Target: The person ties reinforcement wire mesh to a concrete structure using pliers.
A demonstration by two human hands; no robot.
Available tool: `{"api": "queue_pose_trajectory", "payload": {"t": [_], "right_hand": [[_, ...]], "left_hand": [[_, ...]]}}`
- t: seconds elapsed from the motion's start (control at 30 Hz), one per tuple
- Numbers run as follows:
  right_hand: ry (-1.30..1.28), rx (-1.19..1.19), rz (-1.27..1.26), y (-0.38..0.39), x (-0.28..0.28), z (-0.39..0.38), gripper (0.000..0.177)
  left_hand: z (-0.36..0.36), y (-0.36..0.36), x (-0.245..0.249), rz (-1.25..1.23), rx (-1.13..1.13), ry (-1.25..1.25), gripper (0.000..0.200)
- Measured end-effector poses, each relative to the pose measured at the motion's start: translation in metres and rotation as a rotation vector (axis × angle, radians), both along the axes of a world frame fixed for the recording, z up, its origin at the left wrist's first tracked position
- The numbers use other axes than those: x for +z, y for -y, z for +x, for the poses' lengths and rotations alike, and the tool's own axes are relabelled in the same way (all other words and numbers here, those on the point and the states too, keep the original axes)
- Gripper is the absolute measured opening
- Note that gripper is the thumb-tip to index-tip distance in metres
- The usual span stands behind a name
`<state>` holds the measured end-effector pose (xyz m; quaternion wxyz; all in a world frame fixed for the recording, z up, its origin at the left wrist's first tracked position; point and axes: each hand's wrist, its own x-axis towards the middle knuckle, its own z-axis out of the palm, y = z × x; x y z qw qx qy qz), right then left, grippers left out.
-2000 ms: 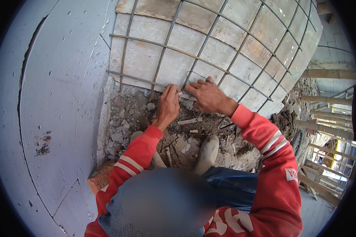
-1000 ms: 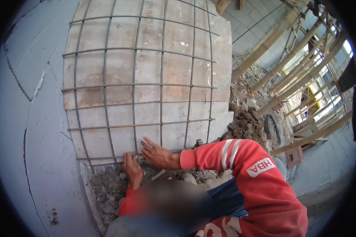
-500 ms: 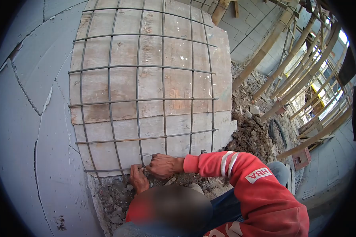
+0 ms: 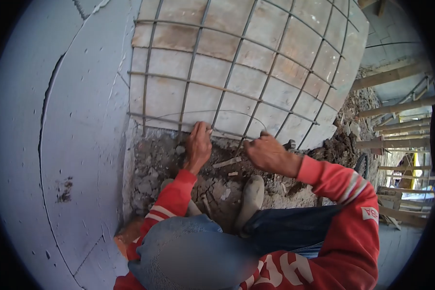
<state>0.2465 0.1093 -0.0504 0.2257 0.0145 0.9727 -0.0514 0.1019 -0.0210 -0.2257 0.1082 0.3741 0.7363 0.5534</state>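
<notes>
My left hand (image 4: 198, 145) is closed at the lowest bar of the rebar grid (image 4: 227, 90), fingertips pinched near a bar crossing; what lies between them is too small to tell. To its right, my right hand (image 4: 270, 153) is closed on a thin wire (image 4: 237, 111), which arcs up from the fingers and leftward across the grid. Behind the bars leans a pale, stained board (image 4: 246, 77). Both arms have red sleeves.
A grey block wall (image 4: 92, 111) rises at the left. Rubble (image 4: 152, 179) and a boot (image 4: 252, 195) are below the board. A small dark object (image 4: 289, 144) sits by its lower edge. Bamboo poles (image 4: 396, 144) stand at the right.
The view has turned and moved lower. My hands have moved apart, the right one away to the right with the wire, which now shows as a long arc.
</notes>
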Motion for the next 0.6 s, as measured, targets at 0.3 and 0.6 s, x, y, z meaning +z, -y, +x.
{"api": "queue_pose_trajectory", "payload": {"t": [0.3, 0.6], "right_hand": [[0.143, -0.169, -0.177, -0.025, 0.094, 0.043, 0.011], [0.129, -0.268, 0.3, -0.05, 0.144, 0.132, 0.015]], "left_hand": [[-0.003, 0.0, 0.008, 0.008, -0.063, 0.048, 0.005], [-0.011, 0.0, 0.004, -0.028, -0.143, 0.033, 0.005]]}}
